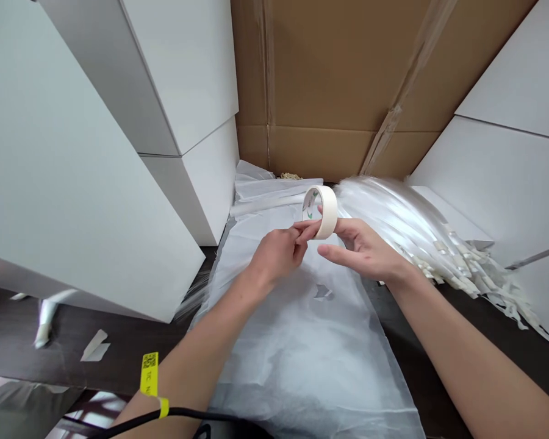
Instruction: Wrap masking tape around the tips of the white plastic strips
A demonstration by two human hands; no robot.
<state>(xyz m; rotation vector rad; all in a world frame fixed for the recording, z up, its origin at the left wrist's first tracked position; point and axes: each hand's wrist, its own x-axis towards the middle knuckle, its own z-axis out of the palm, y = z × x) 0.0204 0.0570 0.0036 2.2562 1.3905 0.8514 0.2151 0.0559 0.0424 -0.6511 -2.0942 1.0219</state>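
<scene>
A cream roll of masking tape [330, 213] is held upright over the plastic sheet, its hollow core turned to the left. My left hand [279, 253] is closed, with fingers at the lower edge of the ring, gripping it. From the other side my right hand [368, 250] reaches in, thumb stretched out below and apart from the roll. Its fingers extend toward the roll's right side, and their tips are partly hidden behind it. Beneath both hands lies a translucent white plastic sheet [297, 347] with a small torn grey scrap [322, 292] on it.
White boxes [77, 158] stand at the left, with more white panels [507, 164] at the right. A cardboard wall [324, 73] closes the back. Bundled clear plastic strips with taped ends [407, 225] lie at right. Tape scraps [96, 346] and a black cable [187, 413] are at lower left.
</scene>
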